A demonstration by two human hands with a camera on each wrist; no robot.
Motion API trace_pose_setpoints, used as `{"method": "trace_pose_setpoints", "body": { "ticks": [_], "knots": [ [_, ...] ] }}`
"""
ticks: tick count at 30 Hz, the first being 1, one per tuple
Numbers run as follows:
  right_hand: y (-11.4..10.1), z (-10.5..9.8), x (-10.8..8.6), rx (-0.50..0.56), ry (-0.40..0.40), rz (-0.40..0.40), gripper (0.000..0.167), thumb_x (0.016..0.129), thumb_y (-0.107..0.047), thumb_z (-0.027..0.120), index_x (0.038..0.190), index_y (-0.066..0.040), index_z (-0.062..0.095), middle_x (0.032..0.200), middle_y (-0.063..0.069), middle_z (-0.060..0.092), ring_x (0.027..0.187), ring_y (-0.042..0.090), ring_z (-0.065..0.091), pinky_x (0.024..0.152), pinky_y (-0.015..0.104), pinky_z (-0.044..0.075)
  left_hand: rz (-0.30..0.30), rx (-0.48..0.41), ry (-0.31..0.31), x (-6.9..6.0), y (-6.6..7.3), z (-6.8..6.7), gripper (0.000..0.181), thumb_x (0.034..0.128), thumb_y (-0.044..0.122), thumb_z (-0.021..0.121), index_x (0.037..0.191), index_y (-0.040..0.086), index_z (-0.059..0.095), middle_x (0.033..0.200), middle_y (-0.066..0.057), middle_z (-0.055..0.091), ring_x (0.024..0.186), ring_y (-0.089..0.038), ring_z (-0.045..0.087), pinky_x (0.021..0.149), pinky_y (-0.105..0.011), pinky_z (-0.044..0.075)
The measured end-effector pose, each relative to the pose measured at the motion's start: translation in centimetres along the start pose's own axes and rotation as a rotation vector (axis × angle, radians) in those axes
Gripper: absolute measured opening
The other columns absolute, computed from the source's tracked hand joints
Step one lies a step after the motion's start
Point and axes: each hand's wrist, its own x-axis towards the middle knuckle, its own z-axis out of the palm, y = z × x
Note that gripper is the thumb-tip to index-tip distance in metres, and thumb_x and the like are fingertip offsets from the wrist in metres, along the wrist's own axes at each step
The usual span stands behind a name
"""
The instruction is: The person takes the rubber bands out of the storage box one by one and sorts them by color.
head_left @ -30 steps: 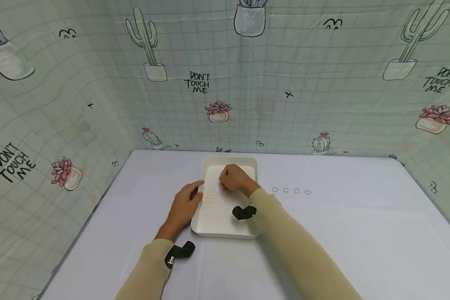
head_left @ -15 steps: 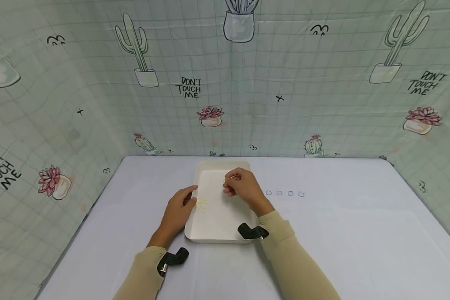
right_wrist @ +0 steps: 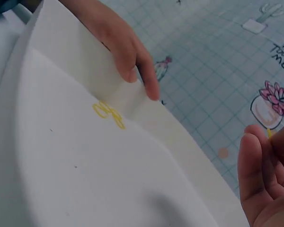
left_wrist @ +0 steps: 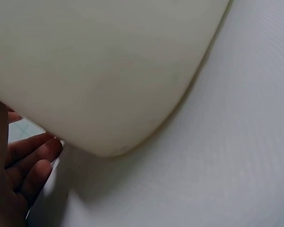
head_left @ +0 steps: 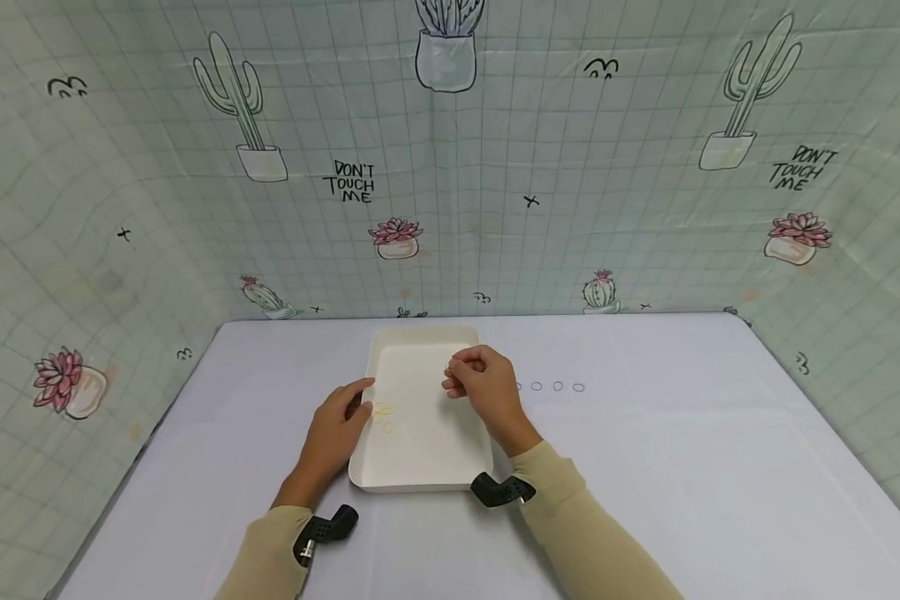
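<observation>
A white tray (head_left: 420, 479) lies on the table, and my left hand (head_left: 332, 429) holds its left rim. In the right wrist view, the thumb and index finger of that left hand (right_wrist: 125, 49) come over the rim; the left wrist view shows its other fingers (left_wrist: 35, 158) outside the tray. Yellow rubber bands (right_wrist: 114, 116) lie inside along the left wall, partly overlapping. Above the tray's right side, my right hand (head_left: 489, 392) pinches a thin yellow rubber band (right_wrist: 270, 134) between thumb and fingertips, only a short piece of it showing.
Right of the tray, several small bluish rings (head_left: 558, 386) lie in a row on the white tablecloth (head_left: 645, 467); my right hand partly covers the row's left end. A patterned cloth (head_left: 495, 250) hangs behind the table's far edge.
My right hand has lifted from over the tray's middle and moved toward its right side, fingers now pinching the band in sight. The left hand stays on the rim. The head view has turned right.
</observation>
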Motion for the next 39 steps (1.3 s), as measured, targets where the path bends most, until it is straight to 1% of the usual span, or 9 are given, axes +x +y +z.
{"method": "trace_pose_setpoints", "body": {
  "ticks": [2, 5, 11, 13, 18, 22, 27, 33, 39],
  "knots": [
    [0.1, -0.2, -0.4, 0.025, 0.027, 0.035, 0.010, 0.095, -0.003, 0.065, 0.102, 0.004, 0.063, 0.092, 0.024, 0.068, 0.070, 0.019, 0.070, 0.067, 0.033, 0.059, 0.009, 0.006, 0.002, 0.0, -0.1, 0.1, 0.041, 0.1017, 0.018, 0.057, 0.143, 0.015, 0.057, 0.116, -0.010, 0.060, 0.099, -0.025, 0.053, 0.088, -0.042, 0.042],
    [0.2, -0.6, -0.9, 0.026, 0.041, 0.056, 0.011, 0.095, -0.003, 0.064, 0.103, 0.005, 0.063, 0.094, 0.025, 0.068, 0.071, 0.019, 0.070, 0.068, 0.033, 0.059, 0.012, 0.012, 0.003, 0.0, -0.1, 0.1, 0.041, 0.1018, 0.017, 0.057, 0.143, 0.015, 0.057, 0.113, -0.010, 0.059, 0.097, -0.024, 0.052, 0.086, -0.041, 0.041],
    [0.3, -2.1, -1.2, 0.029, 0.041, 0.036, 0.019, 0.096, -0.004, 0.064, 0.109, 0.011, 0.061, 0.099, 0.030, 0.066, 0.073, 0.018, 0.070, 0.069, 0.030, 0.058, 0.007, 0.010, 0.007, -0.1, -0.2, 0.0, 0.040, 0.1018, 0.017, 0.057, 0.142, 0.015, 0.057, 0.107, -0.009, 0.057, 0.092, -0.023, 0.049, 0.081, -0.040, 0.040],
    [0.4, -2.6, -1.3, 0.040, 0.042, 0.041, 0.023, 0.096, -0.004, 0.064, 0.111, 0.013, 0.061, 0.101, 0.031, 0.066, 0.074, 0.017, 0.069, 0.070, 0.030, 0.058, 0.007, 0.013, 0.009, -0.1, -0.3, -0.1, 0.040, 0.1018, 0.017, 0.057, 0.142, 0.015, 0.057, 0.108, -0.009, 0.058, 0.093, -0.023, 0.050, 0.082, -0.040, 0.040],
    [0.6, -3.6, -1.4, 0.060, 0.039, 0.079, 0.027, 0.097, -0.005, 0.063, 0.116, 0.015, 0.059, 0.101, 0.028, 0.066, 0.076, 0.018, 0.070, 0.073, 0.031, 0.058, 0.002, 0.004, 0.013, -0.2, -0.3, -0.3, 0.041, 0.1016, 0.017, 0.057, 0.142, 0.014, 0.058, 0.113, -0.010, 0.059, 0.097, -0.025, 0.052, 0.086, -0.041, 0.041],
    [0.5, -4.0, -1.4, 0.071, 0.053, 0.094, 0.027, 0.096, -0.005, 0.063, 0.116, 0.014, 0.059, 0.097, 0.022, 0.067, 0.076, 0.018, 0.070, 0.074, 0.031, 0.058, 0.009, 0.004, 0.004, -0.2, 0.0, -0.2, 0.041, 0.1018, 0.018, 0.056, 0.143, 0.013, 0.057, 0.114, -0.011, 0.059, 0.098, -0.025, 0.052, 0.086, -0.042, 0.042],
    [0.5, -4.3, -1.5, 0.076, 0.047, 0.118, 0.029, 0.097, -0.005, 0.063, 0.118, 0.014, 0.058, 0.099, 0.024, 0.067, 0.077, 0.018, 0.070, 0.076, 0.032, 0.058, 0.003, 0.005, -0.003, -0.3, 0.0, -0.1, 0.042, 0.1019, 0.019, 0.056, 0.143, 0.013, 0.056, 0.117, -0.011, 0.060, 0.099, -0.025, 0.054, 0.087, -0.042, 0.043],
    [0.7, -5.6, -1.5, 0.059, 0.038, 0.116, 0.031, 0.097, -0.005, 0.063, 0.120, 0.016, 0.057, 0.101, 0.024, 0.066, 0.079, 0.019, 0.070, 0.077, 0.034, 0.058, -0.004, -0.002, -0.005, -0.2, 0.0, -0.1, 0.042, 0.1020, 0.020, 0.056, 0.144, 0.014, 0.056, 0.118, -0.011, 0.060, 0.100, -0.025, 0.054, 0.088, -0.042, 0.043],
    [0.9, -7.2, -1.3, 0.037, 0.032, 0.137, 0.033, 0.097, -0.005, 0.063, 0.123, 0.016, 0.057, 0.102, 0.023, 0.066, 0.082, 0.020, 0.071, 0.081, 0.035, 0.057, -0.007, -0.012, -0.004, -0.2, -0.1, -0.1, 0.042, 0.1019, 0.021, 0.057, 0.143, 0.015, 0.057, 0.120, -0.011, 0.060, 0.102, -0.026, 0.054, 0.090, -0.042, 0.043]
  ]
}}
